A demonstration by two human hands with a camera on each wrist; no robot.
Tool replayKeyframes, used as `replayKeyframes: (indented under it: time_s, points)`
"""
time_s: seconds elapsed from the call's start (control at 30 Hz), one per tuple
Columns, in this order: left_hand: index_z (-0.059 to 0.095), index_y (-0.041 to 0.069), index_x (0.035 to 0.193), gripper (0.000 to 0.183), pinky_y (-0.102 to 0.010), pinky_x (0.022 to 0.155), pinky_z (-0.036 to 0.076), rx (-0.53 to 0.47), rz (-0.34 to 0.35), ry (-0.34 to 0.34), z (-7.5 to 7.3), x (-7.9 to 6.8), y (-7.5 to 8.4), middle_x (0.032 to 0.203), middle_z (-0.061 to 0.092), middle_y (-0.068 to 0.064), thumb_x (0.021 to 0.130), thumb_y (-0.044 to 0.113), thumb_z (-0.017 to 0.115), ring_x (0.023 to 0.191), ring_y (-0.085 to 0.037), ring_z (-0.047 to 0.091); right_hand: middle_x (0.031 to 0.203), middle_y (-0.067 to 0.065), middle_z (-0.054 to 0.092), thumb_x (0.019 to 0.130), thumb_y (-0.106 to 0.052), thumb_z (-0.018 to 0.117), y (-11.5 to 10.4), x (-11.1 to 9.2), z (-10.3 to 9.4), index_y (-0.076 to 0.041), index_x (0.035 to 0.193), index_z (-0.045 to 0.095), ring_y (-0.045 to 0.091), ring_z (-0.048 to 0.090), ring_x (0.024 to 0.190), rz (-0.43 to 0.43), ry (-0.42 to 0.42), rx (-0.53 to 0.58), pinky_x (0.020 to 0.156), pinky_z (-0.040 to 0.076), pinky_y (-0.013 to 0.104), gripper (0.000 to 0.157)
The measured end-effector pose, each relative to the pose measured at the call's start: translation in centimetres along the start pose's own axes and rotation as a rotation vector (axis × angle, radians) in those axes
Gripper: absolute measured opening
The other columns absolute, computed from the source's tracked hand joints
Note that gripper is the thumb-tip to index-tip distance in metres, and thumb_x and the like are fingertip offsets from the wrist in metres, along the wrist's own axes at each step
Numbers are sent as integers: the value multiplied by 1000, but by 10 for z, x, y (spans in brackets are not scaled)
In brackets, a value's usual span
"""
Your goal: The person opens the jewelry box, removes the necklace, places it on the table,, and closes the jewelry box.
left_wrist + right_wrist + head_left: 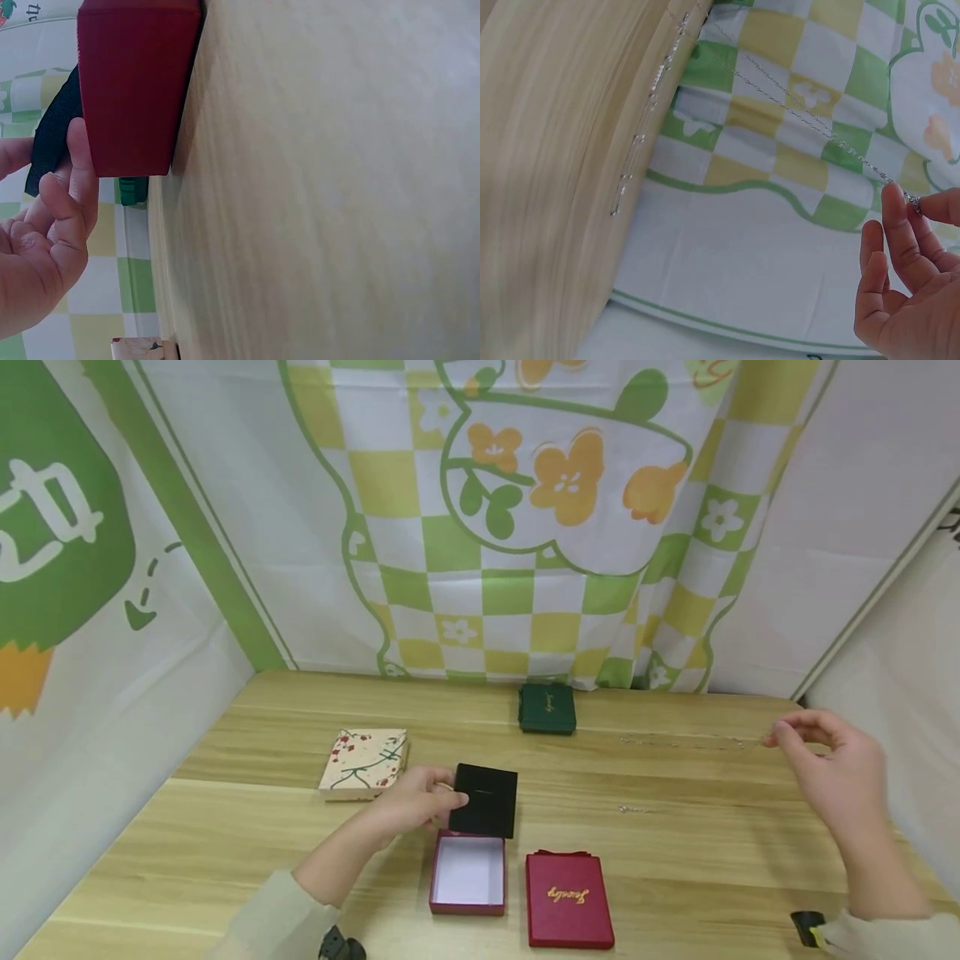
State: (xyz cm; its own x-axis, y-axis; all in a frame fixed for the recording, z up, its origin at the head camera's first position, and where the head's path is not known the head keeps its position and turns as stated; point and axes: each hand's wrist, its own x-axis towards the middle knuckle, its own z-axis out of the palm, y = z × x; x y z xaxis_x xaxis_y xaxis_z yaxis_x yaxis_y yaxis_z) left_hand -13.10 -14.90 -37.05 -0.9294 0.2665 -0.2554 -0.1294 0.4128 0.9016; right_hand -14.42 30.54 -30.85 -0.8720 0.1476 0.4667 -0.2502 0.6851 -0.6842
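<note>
My left hand (416, 802) pinches a square black box insert (487, 802) with a short slit, thumb on its face. The insert is tilted up over the far edge of an open red box base (432, 893) with a white inside. Beside that base lies its red lid (570, 910) with gold "Jewelry" lettering. Off to the right, my right hand (836, 760) pinches the end of a thin silver chain (875, 169) between thumb and fingertips. Two strands of it stretch away leftward. More silver chain (633, 810) lies on the wooden table.
A cream box with a red blossom print (363, 760) sits left of my left hand. At the back stands a small dark green jewelry box (547, 708). A checkered curtain (517, 602) hangs behind the table's (225, 843) far edge.
</note>
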Motion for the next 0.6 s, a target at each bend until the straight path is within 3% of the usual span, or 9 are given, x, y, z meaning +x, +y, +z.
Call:
replayKeyframes:
  time_s: [0.13,0.2,0.43,0.6]
  points:
    - [40,-16,141,62,-27,66,50,2,12,-6,-1,-1,1,72,62,-2,94,18,63,69,-13,56,73,-43,57,97,-15,60,10,0,-8,-13,93,66,-20,52,77,18,-8,-20,55,43,6,8]
    - [41,-15,141,62,-28,68,51,7,17,-5,-1,-2,2,73,62,-2,94,19,63,71,-13,57,73,-44,56,97,-15,59,14,1,-11,-10,94,66,-20,52,74,19,-15,-48,54,41,9,9]
    - [46,-13,137,59,-29,71,51,-9,35,-17,-4,-4,3,102,71,-14,93,21,64,77,-15,59,68,-43,54,98,-18,55,33,1,-15,1,102,66,-24,42,74,75,-91,-161,60,36,13,22]
    - [50,-13,133,53,-28,70,51,-27,50,-41,-5,-4,2,102,70,-15,93,19,63,76,-14,58,67,-42,55,99,-19,53,46,2,-19,1,103,66,-25,41,73,91,-140,-205,60,35,15,25]
